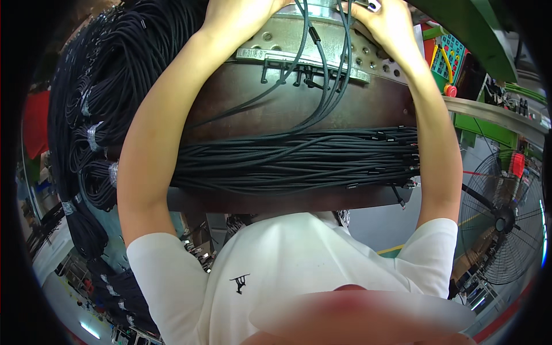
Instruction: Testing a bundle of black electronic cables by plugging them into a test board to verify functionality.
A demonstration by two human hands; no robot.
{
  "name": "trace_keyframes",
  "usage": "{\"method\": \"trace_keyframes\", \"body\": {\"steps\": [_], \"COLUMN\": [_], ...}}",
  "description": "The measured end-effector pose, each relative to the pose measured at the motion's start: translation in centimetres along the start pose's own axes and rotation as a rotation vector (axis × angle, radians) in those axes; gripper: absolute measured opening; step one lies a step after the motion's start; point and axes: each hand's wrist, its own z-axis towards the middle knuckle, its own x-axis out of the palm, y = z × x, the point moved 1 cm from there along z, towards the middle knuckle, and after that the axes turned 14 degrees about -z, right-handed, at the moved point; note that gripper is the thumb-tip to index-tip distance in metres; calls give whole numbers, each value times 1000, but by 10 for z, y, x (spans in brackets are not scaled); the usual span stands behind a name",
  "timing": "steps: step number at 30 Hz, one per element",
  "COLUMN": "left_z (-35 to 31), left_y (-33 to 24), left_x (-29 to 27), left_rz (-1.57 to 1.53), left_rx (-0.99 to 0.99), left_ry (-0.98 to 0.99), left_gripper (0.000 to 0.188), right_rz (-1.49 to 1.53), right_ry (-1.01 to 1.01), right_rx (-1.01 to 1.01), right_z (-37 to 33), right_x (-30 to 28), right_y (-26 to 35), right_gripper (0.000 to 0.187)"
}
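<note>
My left hand [260,9] and my right hand [384,18] reach up to the far edge of the view, over a metal mould block [282,41] with round holes. The upper edge cuts off the left fingers, and most of the right ones are hidden too. Between the hands, several black cables [324,63] run down from the block; my right thumb is close to one. What either hand grips cannot be made out. Along the block's near side is a row of black moulded pieces [298,75]. Nearer me, a thick bundle of black cables [287,158] lies across the brown worktop [241,109].
Coiled black cables [109,75], some tied with clear wraps, hang at the left. On the right stand a green control panel [451,54] with a red button [450,90], a metal rail [494,115] and a caged floor fan [503,224]. A green machine part [486,34] overhangs the upper right.
</note>
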Motion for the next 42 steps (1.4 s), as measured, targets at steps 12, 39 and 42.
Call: {"method": "trace_keyframes", "body": {"steps": [12,39,42], "left_z": [-25,-392,-383], "left_y": [-34,-37,-32], "left_x": [-32,-50,-42], "left_rz": [207,217,280], "left_rx": [269,-603,-545], "left_ry": [-37,535,552], "left_gripper": [35,19,23], "right_rz": [909,397,366], "right_ry": [-106,119,125], "right_rx": [-476,273,324], "right_z": [-17,-423,-416], "right_x": [1,73,66], "right_y": [-19,-67,-64], "right_gripper": [44,28,21]}}
